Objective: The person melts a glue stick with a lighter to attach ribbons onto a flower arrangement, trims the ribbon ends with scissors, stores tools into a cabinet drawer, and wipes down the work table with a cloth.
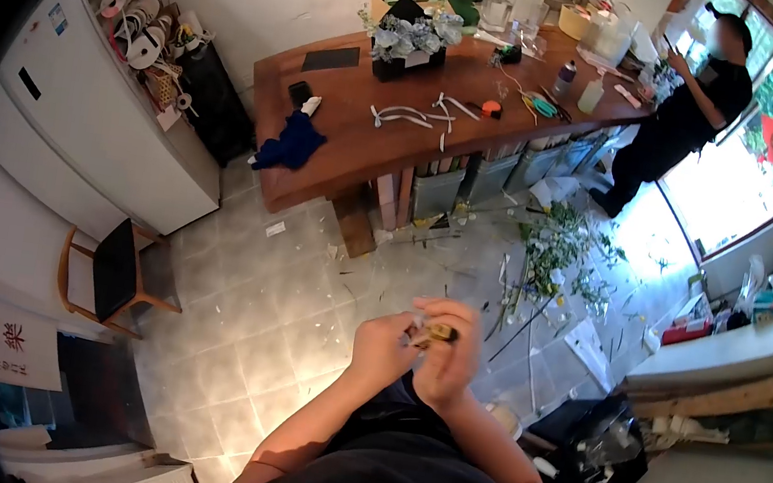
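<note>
Both hands meet in front of my body, above the tiled floor. My right hand [450,364] is curled round a small yellow-and-black object [440,333], whose kind I cannot make out. Close against it, my left hand [378,351] has its fingers pinched together. A small pale bit shows between the two hands, but what the left fingers grip is hidden.
Ahead stands a long wooden table [350,152] with a flower box [414,43], white ribbon [414,119] and a dark blue cloth [291,144]. Cut greenery [558,251] litters the floor. A chair [117,278] is at left; another person [697,107] stands far right.
</note>
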### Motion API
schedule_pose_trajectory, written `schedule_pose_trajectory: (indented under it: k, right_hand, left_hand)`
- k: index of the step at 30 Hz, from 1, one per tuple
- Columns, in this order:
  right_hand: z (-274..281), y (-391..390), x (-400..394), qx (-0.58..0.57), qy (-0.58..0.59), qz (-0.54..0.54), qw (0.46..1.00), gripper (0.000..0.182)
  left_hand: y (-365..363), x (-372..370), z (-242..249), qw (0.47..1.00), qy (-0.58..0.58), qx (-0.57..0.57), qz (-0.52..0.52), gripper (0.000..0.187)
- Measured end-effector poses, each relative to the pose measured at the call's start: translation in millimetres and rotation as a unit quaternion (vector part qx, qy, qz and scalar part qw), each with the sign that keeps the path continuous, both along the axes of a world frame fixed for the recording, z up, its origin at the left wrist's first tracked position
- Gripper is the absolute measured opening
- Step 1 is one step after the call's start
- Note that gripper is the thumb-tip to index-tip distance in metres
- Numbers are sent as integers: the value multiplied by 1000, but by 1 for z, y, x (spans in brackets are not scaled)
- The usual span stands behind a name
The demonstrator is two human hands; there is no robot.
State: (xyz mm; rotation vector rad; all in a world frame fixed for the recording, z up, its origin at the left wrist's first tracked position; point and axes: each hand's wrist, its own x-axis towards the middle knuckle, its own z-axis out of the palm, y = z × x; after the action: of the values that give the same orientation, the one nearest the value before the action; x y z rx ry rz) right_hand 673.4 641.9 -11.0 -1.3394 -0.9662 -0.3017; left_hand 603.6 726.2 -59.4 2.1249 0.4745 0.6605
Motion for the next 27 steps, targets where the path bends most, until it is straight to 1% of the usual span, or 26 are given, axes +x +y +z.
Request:
schedule_pose_trajectory:
  k: [2,3,4,6,8,9,12,13,16,17,19,20,22,23,24,25,26,27]
  right_hand:
    - [-4,23,45,77,84,12,993,19]
    - [3,31,65,96,275,83,953,19]
    - [1,39,99,77,302,79,947,17]
    - [-13,52,165,41,367,65,927,14]
    - [-28,66,212,-72,368,57,925,19]
    - [-27,77,230,-129,370,53,918,22]
    - [-10,111,275,-144,250,85,954,36]
    - [-11,115,291,-140,240,72,958,46]
    - [0,143,334,-91,183,24,979,43]
    - [-7,140,353,-155,107,-30,982,35]
    - [-6,153,383,-129,70,-86,985,30]
    - [-14,154,401,-125,47,-109,985,28]
    - [-8,162,433,-130,50,-117,983,26]
    - [-10,162,452,-136,45,-116,983,24]
    - [-12,165,468,-154,17,-119,981,23]
    - [-15,167,487,-170,-12,-122,978,23]
    - [-19,169,506,-187,-43,-127,973,22]
    - [-18,173,523,-190,-48,-100,975,21]
  left_hand:
    - [31,38,-16,980,-14,-195,20,12]
    - [51,57,-30,947,-93,-306,32,16]
    - [74,78,-24,906,-128,-403,23,16]
    - [120,113,-9,791,-176,-586,13,14]
    - [153,160,4,770,-195,-607,4,13]
    - [169,183,11,759,-204,-618,1,13]
    - [206,252,29,737,-211,-642,-19,14]
    - [213,277,28,737,-203,-644,-33,16]
    - [233,335,40,748,-163,-643,-24,17]
    - [235,353,32,739,-158,-653,-49,16]
    - [245,383,39,725,-149,-666,-92,15]
    - [248,399,27,740,-117,-656,-96,13]
    - [266,420,17,774,-58,-624,-91,12]
    - [269,434,9,866,-38,-496,-46,14]
    - [276,445,11,937,-13,-348,5,19]
    - [280,459,15,980,14,-188,57,25]
    - [279,477,19,993,8,-121,-6,30]
    - [276,493,33,996,6,-49,-69,36]
